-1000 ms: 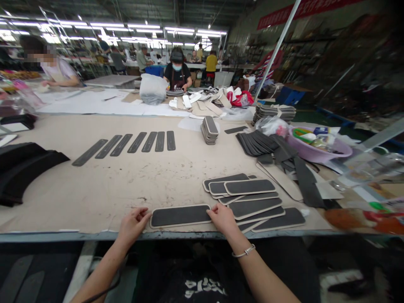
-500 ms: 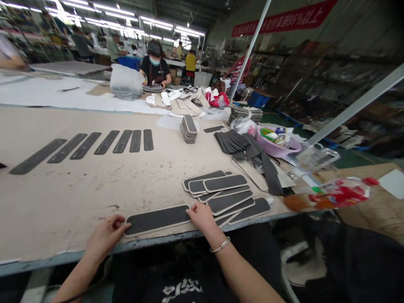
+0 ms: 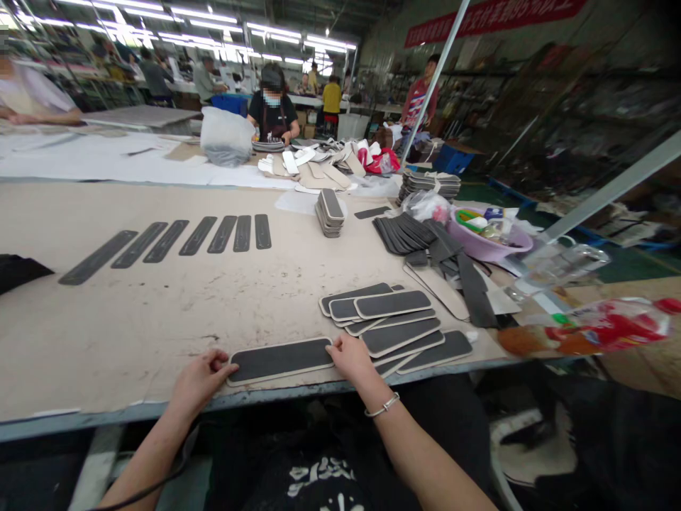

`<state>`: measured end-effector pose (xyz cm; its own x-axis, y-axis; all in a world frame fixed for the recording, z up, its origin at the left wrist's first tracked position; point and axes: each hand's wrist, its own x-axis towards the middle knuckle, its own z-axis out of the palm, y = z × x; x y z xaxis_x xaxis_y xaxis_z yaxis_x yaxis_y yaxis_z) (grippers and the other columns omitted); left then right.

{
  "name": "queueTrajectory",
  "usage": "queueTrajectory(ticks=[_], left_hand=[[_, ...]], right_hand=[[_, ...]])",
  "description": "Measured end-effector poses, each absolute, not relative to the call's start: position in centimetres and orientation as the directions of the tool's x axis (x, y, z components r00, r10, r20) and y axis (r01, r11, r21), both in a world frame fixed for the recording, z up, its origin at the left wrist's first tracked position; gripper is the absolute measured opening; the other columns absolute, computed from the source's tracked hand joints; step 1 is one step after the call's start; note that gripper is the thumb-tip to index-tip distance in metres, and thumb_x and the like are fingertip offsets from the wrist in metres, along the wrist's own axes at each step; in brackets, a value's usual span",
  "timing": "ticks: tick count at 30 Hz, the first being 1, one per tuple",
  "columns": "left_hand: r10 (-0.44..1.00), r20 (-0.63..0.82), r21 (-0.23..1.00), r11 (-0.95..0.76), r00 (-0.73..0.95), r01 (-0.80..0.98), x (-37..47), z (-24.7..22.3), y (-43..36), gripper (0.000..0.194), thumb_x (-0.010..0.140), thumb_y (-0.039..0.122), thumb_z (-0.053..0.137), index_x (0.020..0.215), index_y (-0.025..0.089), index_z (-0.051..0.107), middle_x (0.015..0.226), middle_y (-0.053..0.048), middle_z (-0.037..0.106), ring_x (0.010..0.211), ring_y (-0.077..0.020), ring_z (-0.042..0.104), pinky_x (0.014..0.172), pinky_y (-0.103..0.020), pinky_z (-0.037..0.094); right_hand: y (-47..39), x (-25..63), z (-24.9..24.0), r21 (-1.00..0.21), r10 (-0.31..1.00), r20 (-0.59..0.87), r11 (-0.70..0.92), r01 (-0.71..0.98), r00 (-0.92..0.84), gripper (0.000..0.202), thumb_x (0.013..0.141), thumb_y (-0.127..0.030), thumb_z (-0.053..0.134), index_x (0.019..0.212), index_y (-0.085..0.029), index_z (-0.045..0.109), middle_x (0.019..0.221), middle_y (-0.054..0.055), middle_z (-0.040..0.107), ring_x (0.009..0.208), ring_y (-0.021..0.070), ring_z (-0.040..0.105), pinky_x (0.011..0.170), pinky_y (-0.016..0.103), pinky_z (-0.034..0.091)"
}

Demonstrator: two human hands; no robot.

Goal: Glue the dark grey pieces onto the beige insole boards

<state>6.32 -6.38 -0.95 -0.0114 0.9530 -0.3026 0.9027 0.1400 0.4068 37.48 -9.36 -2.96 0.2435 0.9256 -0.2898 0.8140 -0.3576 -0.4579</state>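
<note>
A long dark strip with rounded corners and a pale border [image 3: 281, 360] lies at the table's near edge. My left hand [image 3: 200, 380] is closed at its left end, thumb on the corner and the other fingers curled. At the opposite end, my right hand [image 3: 352, 357], with a bangle on the wrist, pinches the right corner. Just beyond and right of that hand, several similar bordered strips [image 3: 394, 304] overlap in a loose pile. Farther left, several plain dark strips [image 3: 211, 235] are spread in a slanted row.
A small stack of bordered pieces [image 3: 330, 213] stands mid-table. Black pieces [image 3: 400, 234], a purple basin [image 3: 492, 248] and a red-labelled bottle [image 3: 596, 328] sit to the right. A metal pole [image 3: 433, 85] rises behind. A masked co-worker [image 3: 272, 117] sits across the table.
The view has shifted, so most things appear farther right. Both hands stay at the ends of the same strip. A dark object shows more at the left edge.
</note>
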Motion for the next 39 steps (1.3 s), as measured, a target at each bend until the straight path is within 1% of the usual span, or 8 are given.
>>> queueTrajectory(ticks=[4, 11, 16, 19, 23, 25, 27, 39], left_hand=[[0.952, -0.305, 0.39, 0.141, -0.017, 0.91, 6.3, -1.0, -6.5, 0.028, 0.069, 0.046, 0.052, 0.078, 0.021, 0.055, 0.063, 0.003, 0.057, 0.065, -0.0163, 0.058, 0.057, -0.024, 0.036], [0.952, -0.305, 0.386, 0.136, -0.013, 0.912, 6.6, -0.5, -6.7, 0.023, 0.069, 0.043, 0.052, 0.078, 0.021, 0.054, 0.061, 0.003, 0.056, 0.063, -0.0157, 0.057, 0.056, -0.024, 0.035], [0.953, -0.301, 0.401, 0.11, 0.018, 0.909, 6.4, -0.6, -6.6, 0.026, 0.069, 0.045, 0.051, 0.077, 0.021, 0.053, 0.061, 0.002, 0.057, 0.062, -0.0166, 0.058, 0.055, -0.025, 0.035], [0.958, -0.287, 0.405, 0.102, 0.021, 0.909, 6.2, -0.9, -6.4, 0.027, 0.068, 0.046, 0.051, 0.077, 0.021, 0.052, 0.062, 0.002, 0.058, 0.062, -0.017, 0.059, 0.056, -0.025, 0.036], [0.957, -0.29, 0.39, 0.092, 0.027, 0.916, 6.2, -0.9, -6.2, 0.027, 0.068, 0.046, 0.049, 0.077, 0.021, 0.051, 0.061, 0.002, 0.058, 0.061, -0.017, 0.058, 0.056, -0.025, 0.037], [0.958, -0.286, 0.379, 0.09, 0.024, 0.921, 6.3, -0.9, -6.1, 0.027, 0.068, 0.046, 0.049, 0.077, 0.021, 0.051, 0.06, 0.002, 0.057, 0.06, -0.0172, 0.058, 0.057, -0.025, 0.038], [0.959, -0.282, 0.375, 0.089, 0.022, 0.923, 6.4, -0.8, -6.1, 0.027, 0.068, 0.046, 0.049, 0.077, 0.02, 0.051, 0.06, 0.002, 0.057, 0.061, -0.0172, 0.058, 0.057, -0.026, 0.038], [0.945, -0.326, 0.343, 0.09, 0.029, 0.935, 6.6, -0.1, -6.6, 0.022, 0.074, 0.04, 0.049, 0.08, 0.019, 0.053, 0.069, -0.001, 0.061, 0.068, -0.0174, 0.06, 0.06, -0.025, 0.039]], right_hand=[[-9.5, 37.3, -2.7, -0.42, 0.929, -0.294, -0.338, 0.842, 0.227, 0.018, 0.081, -0.034, 0.056, 0.072, -0.02, 0.062, 0.071, 0.002, 0.067, 0.073, 0.0168, 0.061, 0.065, 0.024, 0.038], [-10.4, 36.3, -2.6, -0.323, 0.982, -0.143, -0.167, 0.932, 0.127, 0.01, 0.085, -0.025, 0.052, 0.085, -0.02, 0.061, 0.081, 0.005, 0.065, 0.079, 0.0181, 0.061, 0.068, 0.026, 0.04], [-11.0, 36.2, -1.7, -0.262, 0.986, -0.121, -0.142, 0.955, 0.113, 0.025, 0.091, -0.02, 0.039, 0.085, -0.017, 0.064, 0.092, 0.009, 0.063, 0.08, 0.018, 0.061, 0.072, 0.027, 0.043], [-11.6, 35.0, -0.9, -0.269, 0.994, -0.015, -0.112, 0.957, 0.112, 0.027, 0.091, -0.023, 0.04, 0.099, -0.014, 0.063, 0.102, 0.014, 0.061, 0.091, 0.0224, 0.059, 0.081, 0.032, 0.045], [-12.4, 30.8, -0.5, -0.376, 0.957, 0.179, 0.281, 0.883, -0.228, 0.052, 0.09, -0.034, 0.044, 0.134, -0.008, 0.038, 0.135, 0.015, 0.045, 0.127, 0.0247, 0.036, 0.106, 0.037, 0.03], [-12.6, 28.5, -0.7, -0.396, 0.883, 0.206, 0.47, 0.789, -0.423, 0.062, 0.09, -0.041, 0.042, 0.14, -0.007, 0.028, 0.145, 0.013, 0.032, 0.134, 0.0244, 0.023, 0.11, 0.039, 0.022], [-12.7, 27.3, -1.2, -0.398, 0.842, 0.182, 0.535, 0.745, -0.508, 0.066, 0.09, -0.045, 0.04, 0.141, -0.007, 0.024, 0.148, 0.013, 0.024, 0.137, 0.0252, 0.016, 0.111, 0.043, 0.018], [-12.4, 35.8, -5.0, -0.331, 0.949, -0.07, 0.27, 0.904, -0.308, 0.078, 0.087, -0.056, 0.038, 0.144, -0.008, 0.017, 0.15, 0.01, 0.01, 0.139, 0.024, 0.007, 0.112, 0.043, 0.008]])
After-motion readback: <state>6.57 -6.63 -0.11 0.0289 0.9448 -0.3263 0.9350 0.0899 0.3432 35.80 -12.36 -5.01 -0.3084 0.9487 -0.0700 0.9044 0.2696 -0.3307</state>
